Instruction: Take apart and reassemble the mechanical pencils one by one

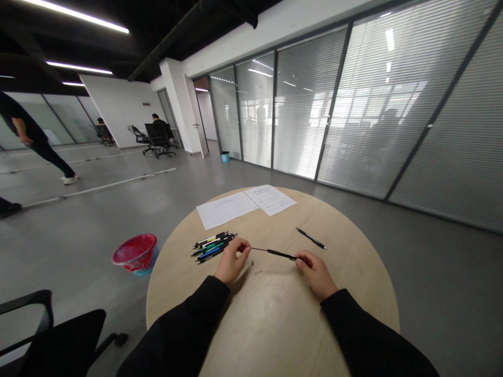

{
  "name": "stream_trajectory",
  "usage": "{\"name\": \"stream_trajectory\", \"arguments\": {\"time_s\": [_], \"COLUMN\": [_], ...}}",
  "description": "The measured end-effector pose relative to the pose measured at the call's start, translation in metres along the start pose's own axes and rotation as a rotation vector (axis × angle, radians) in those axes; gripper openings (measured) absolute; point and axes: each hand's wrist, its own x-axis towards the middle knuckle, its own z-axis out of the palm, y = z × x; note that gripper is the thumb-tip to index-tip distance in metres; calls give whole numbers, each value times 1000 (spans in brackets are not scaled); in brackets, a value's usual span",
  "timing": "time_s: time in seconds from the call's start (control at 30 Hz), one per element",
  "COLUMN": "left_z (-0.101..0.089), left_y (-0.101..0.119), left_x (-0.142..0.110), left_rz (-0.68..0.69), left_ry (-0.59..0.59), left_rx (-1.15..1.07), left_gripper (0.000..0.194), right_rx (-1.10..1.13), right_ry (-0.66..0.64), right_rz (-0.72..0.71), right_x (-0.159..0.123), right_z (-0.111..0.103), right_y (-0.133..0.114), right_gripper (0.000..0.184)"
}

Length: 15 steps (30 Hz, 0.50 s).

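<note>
My right hand grips the black barrel of a slim pen near the middle of the round wooden table. A thin dark rod runs from the barrel to my left hand, whose fingertips pinch its far end. Beside my left hand lies a bundle of several mechanical pencils in yellow, green and blue. A loose black pen rests beyond my right hand. Two tiny pale pieces lie on the wood below the rod. Two printed sheets of paper lie at the far edge.
A red basket over a blue bin stands on the floor left of the table, and a black office chair is at lower left. A person walks at far left, another sits at the back, and a glass wall with blinds runs along the right.
</note>
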Motion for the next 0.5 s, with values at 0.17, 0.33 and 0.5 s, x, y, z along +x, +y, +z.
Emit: {"name": "stream_trajectory", "arguments": {"time_s": [0.17,0.33,0.5], "left_z": [8,15,20], "left_y": [7,9,12], "left_x": [-3,-4,-4], "left_rz": [-11,-47,-65], "left_ry": [-48,-47,-63], "left_rx": [-18,-33,-83], "left_gripper": [14,16,15], "right_rx": [-110,-315,-483], "right_ry": [-67,-90,-125], "right_rz": [-46,-144,-245], "right_x": [-5,-8,-10], "right_z": [2,4,7], "right_y": [-10,-18,-21], "right_gripper": [25,22,23]}}
